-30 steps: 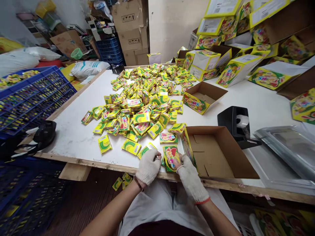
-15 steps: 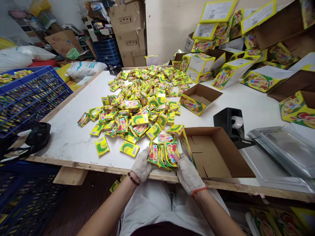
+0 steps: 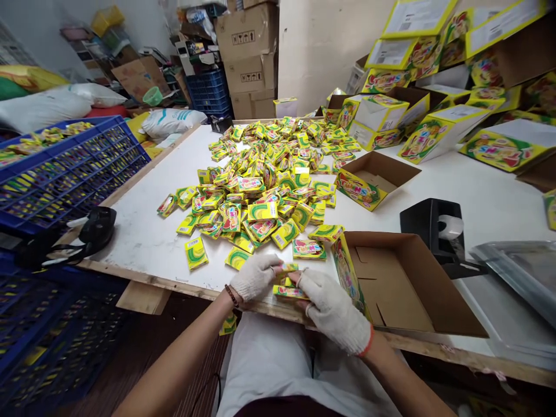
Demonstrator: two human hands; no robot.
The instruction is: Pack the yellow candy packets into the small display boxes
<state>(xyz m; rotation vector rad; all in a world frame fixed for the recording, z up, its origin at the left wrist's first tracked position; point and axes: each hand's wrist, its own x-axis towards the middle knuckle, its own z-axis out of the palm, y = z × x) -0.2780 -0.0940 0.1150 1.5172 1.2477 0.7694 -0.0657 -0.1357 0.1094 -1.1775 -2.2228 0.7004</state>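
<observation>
At the front edge of the table, my gloved left hand (image 3: 256, 277) and gloved right hand (image 3: 333, 307) close from both sides on a few small yellow-green printed boxes (image 3: 288, 292). The fingers partly cover these boxes, so how many there are I cannot tell. Just beyond them another small box (image 3: 309, 249) lies flat, printed face up. A big heap of the same small boxes (image 3: 260, 211) spreads over the table. Right beside my right hand stands an open cardboard display box (image 3: 391, 284), with nothing inside and a printed yellow side toward the hand.
A black tape dispenser (image 3: 428, 231) and clear plastic trays (image 3: 516, 284) are on the right. Behind stand another open display box (image 3: 377, 179) and a pile of display boxes (image 3: 417, 116). At left are a black strapped object (image 3: 98, 229) and a filled blue crate (image 3: 73, 174).
The small boxes between my hands have turned from broad printed faces up to narrow sides up. My hands have come closer together, and the view has swung left.
</observation>
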